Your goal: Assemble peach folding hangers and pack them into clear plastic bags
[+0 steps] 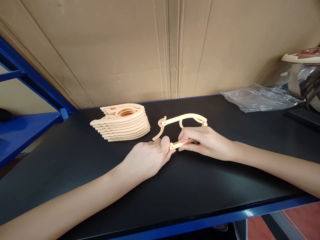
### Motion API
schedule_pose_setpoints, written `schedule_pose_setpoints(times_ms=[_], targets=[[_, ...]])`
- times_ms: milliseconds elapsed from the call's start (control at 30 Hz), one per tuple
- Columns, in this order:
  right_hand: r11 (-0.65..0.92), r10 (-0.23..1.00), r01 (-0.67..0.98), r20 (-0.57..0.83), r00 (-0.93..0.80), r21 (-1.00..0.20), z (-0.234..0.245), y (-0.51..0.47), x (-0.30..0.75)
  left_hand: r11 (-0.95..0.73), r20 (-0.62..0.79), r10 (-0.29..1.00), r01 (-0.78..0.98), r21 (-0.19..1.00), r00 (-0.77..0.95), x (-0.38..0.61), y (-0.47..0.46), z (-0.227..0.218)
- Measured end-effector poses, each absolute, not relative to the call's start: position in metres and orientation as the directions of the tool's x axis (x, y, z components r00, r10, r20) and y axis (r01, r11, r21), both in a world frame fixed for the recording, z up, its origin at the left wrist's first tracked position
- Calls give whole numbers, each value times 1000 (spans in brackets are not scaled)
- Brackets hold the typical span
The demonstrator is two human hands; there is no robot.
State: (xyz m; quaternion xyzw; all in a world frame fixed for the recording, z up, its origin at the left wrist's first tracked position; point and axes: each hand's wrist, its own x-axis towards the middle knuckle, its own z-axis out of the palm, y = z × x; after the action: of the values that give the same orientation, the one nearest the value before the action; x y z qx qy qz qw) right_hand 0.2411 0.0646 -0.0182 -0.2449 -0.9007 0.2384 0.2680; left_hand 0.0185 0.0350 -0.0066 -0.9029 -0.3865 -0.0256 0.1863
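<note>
A cream plastic folding hanger (185, 119) lies on the black tabletop (200, 186) near its middle. My left hand (147, 156) is closed and pinches the near end of the hanger's lower arm. From the right, my right hand (202, 141) grips the same arm, fingers curled around it. The hanger's hook points left and its upper arm curves away behind my right hand. A stack of several folded hangers (122, 122) of the same colour sits to the left, a short way behind my left hand.
A crumpled clear plastic bag (260, 96) lies at the back right, with a bag holding dark and cream items (303, 73) beyond it. Cardboard (160, 46) forms the back wall. A blue metal shelf frame (27, 116) stands at the left.
</note>
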Motion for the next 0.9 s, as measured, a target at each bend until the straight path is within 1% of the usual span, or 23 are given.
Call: schedule_pose_setpoints(times_ms=[100,167,300,433,533,633,800,900], targets=[[752,574,313,342,-744,-580,-17,65,241,-638,242,646,687,-348,724,17,35,-9],[749,569,309,330,-753,-586,-16,65,241,-644,261,632,682,-347,730,16,35,-10],[751,566,312,324,-758,-582,-13,64,240,-640,268,641,694,-330,719,16,35,-12],[741,576,324,310,-756,-588,-11,64,239,-623,282,634,692,-365,720,15,34,-13],[729,584,332,290,-758,-599,-11,64,239,-628,345,571,667,-402,745,14,34,-13],[723,585,337,275,-763,-604,-10,64,239,-642,396,517,650,-408,759,13,34,-14],[728,579,331,281,-765,-600,-8,63,238,-654,369,547,659,-372,751,13,33,-13],[725,578,333,270,-770,-603,-7,62,238,-668,364,526,639,-382,768,13,33,-13]])
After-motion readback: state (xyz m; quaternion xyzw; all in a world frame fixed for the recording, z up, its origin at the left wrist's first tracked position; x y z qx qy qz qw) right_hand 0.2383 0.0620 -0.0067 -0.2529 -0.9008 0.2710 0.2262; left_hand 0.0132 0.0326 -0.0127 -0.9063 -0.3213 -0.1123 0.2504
